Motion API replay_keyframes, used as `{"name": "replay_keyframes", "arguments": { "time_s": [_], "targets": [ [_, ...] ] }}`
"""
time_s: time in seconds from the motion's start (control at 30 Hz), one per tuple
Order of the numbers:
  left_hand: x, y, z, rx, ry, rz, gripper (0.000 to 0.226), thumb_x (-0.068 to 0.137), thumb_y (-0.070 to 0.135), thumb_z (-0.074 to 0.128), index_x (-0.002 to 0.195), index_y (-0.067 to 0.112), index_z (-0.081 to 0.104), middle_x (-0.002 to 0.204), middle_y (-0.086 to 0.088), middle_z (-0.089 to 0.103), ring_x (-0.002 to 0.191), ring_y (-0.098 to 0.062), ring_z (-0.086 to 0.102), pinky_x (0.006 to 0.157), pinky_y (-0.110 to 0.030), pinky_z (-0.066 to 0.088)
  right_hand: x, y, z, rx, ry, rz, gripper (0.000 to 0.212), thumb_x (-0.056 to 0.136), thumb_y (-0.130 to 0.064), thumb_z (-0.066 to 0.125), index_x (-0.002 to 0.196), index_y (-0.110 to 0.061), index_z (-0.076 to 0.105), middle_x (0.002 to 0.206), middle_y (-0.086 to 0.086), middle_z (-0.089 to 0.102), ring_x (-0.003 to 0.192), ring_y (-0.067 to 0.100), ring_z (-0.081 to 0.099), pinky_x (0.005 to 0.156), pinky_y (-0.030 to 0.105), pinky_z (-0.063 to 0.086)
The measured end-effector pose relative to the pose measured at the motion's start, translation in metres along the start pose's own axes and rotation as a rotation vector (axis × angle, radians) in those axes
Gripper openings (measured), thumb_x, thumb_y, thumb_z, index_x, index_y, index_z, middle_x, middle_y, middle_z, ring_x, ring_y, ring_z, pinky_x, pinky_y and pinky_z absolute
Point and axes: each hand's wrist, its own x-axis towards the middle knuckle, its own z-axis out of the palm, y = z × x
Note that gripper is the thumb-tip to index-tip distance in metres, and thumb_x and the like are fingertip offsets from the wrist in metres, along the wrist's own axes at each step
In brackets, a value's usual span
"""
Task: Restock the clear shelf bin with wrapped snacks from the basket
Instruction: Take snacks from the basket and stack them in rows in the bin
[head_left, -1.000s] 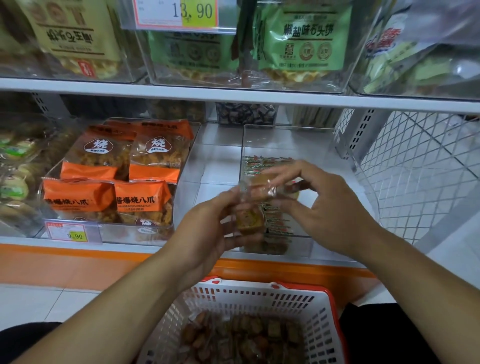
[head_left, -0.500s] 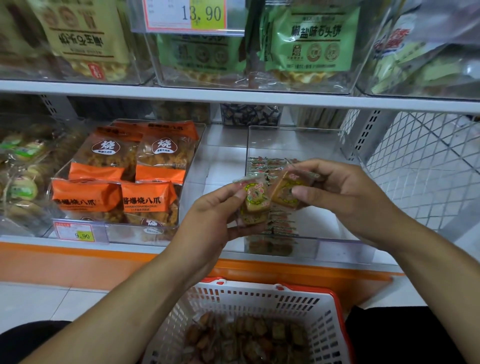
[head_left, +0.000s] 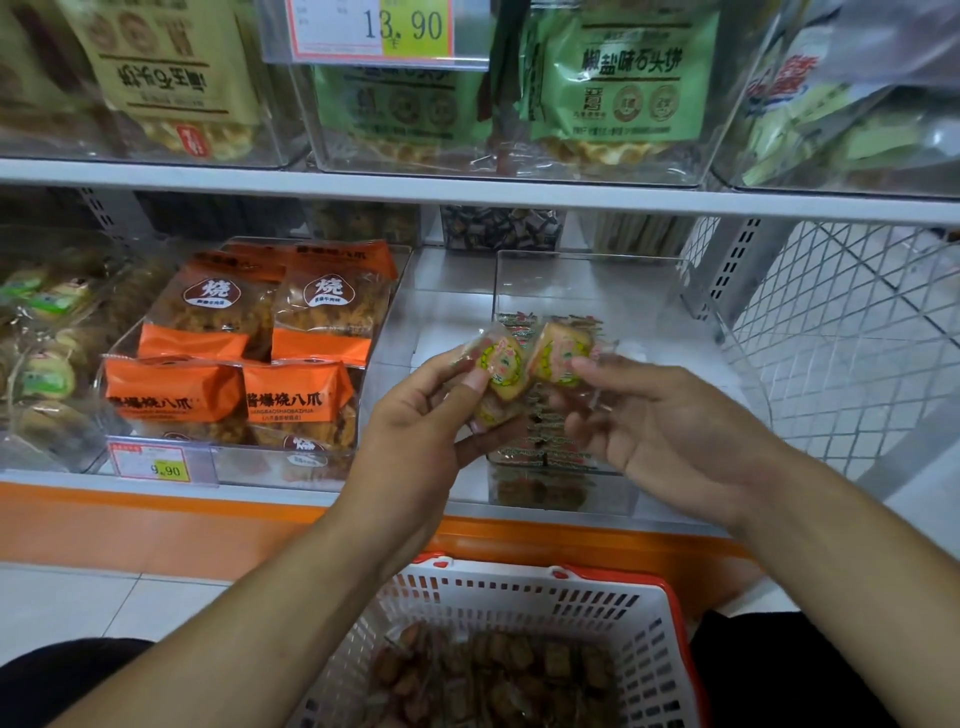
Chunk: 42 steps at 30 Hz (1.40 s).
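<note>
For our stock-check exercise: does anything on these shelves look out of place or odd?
The pale yellow snack bags in the upper-left bin stand upside down, their print inverted, while the green bags beside them read upright. Nothing looks spilled or torn.

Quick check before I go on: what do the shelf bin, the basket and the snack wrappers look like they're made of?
Clear shelf bin: rigid see-through plastic, probably acrylic; glossy walls, shelf visible through them.
Basket: moulded white plastic with slotted walls and a red rim; matte.
Wrapped snacks held in the left hand and right hand: thin clear film, shiny and crinkled, printed label showing.
</note>
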Motion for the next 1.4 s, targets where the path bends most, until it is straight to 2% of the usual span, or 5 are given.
{"name": "replay_keyframes", "arguments": {
  "time_s": [0.27,0.7,1.17,1.3,1.4],
  "targets": [
    [-0.003,-0.001,0.000,0.063,-0.039,0.056,0.025,0.091,0.004,0.064,0.108,0.017,0.077,0.108,-0.003,0.078,0.097,-0.021,0.076,0.081,-0.029,0.061,0.001,0.029,0.016,-0.150,0.061,0.015,0.036,0.084,-0.029,0.073,0.118,-0.017,0.071,0.109,0.009,0.073,0.102,0.026,0.067,0.086,0.046,0.054],
    [-0.003,0.006,-0.001,0.089,0.018,0.020,0.047,0.096,-0.012,0.053,0.130,0.020,0.060,0.124,0.004,0.073,0.110,-0.020,0.072,0.091,-0.036,0.059,-0.001,-0.006,-0.007,-0.504,-0.072,-0.113,0.049,0.075,-0.015,0.068,0.124,-0.017,0.068,0.115,0.002,0.075,0.100,0.018,0.072,0.076,0.024,0.057],
    [-0.004,-0.011,0.010,0.096,-0.091,0.113,0.048,0.089,-0.004,0.041,0.124,0.018,0.064,0.133,-0.003,0.066,0.117,-0.017,0.063,0.091,-0.027,0.052,0.005,0.008,0.000,-0.097,-0.146,0.071,0.042,0.085,-0.002,0.059,0.127,0.005,0.058,0.118,0.020,0.070,0.104,0.028,0.072,0.086,0.034,0.061],
    [0.001,-0.017,0.016,0.246,-0.129,0.063,0.061,0.096,-0.016,0.034,0.143,0.021,0.049,0.144,0.006,0.057,0.136,-0.006,0.051,0.097,-0.017,0.048,0.007,-0.010,-0.014,-0.305,-0.101,-0.005,0.045,0.079,-0.001,0.070,0.123,0.001,0.062,0.115,0.018,0.072,0.101,0.029,0.073,0.080,0.034,0.061],
    [-0.004,-0.028,0.017,0.608,-0.229,0.116,0.070,0.096,-0.005,0.048,0.147,0.041,0.038,0.142,0.028,0.047,0.125,0.012,0.052,0.096,-0.007,0.043,0.020,-0.025,-0.041,-0.957,0.248,-0.239,0.041,0.073,-0.011,0.087,0.109,-0.017,0.068,0.106,0.004,0.073,0.088,0.014,0.071,0.081,0.028,0.058]
  ]
}}
